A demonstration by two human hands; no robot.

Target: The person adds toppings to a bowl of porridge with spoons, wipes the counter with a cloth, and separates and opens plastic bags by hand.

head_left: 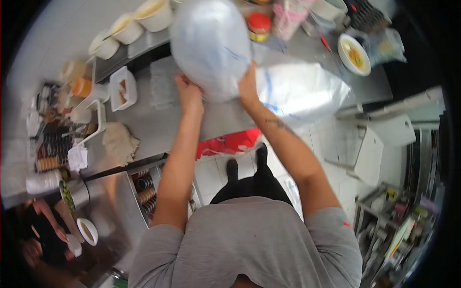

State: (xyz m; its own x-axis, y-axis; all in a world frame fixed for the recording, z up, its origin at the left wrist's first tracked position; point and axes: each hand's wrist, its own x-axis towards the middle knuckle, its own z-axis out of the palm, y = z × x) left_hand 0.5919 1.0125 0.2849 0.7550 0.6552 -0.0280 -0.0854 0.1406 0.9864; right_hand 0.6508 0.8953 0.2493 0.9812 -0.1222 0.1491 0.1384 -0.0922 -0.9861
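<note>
A puffed-out translucent plastic bag [211,45] with faint blue marks bulges over the steel counter, slightly blurred. My left hand [190,93] is closed on its lower left edge, fingers curled in. My right hand [248,85] grips the lower right side, its fingertips partly hidden. Whatever may be inside the bag cannot be made out. Beside my right forearm, a flat white plastic bag [302,89] with blue print is spread on the counter. To the left of my left hand lies a clear plastic sheet or pack [164,81].
A white tub [123,89] with brown pieces stands left on the counter [218,117], near a beige cloth [120,143]. At the back are white containers [153,14] and a red-lidded jar [259,26]. A bowl of food [354,54] sits right. Another person [50,225] stands lower left.
</note>
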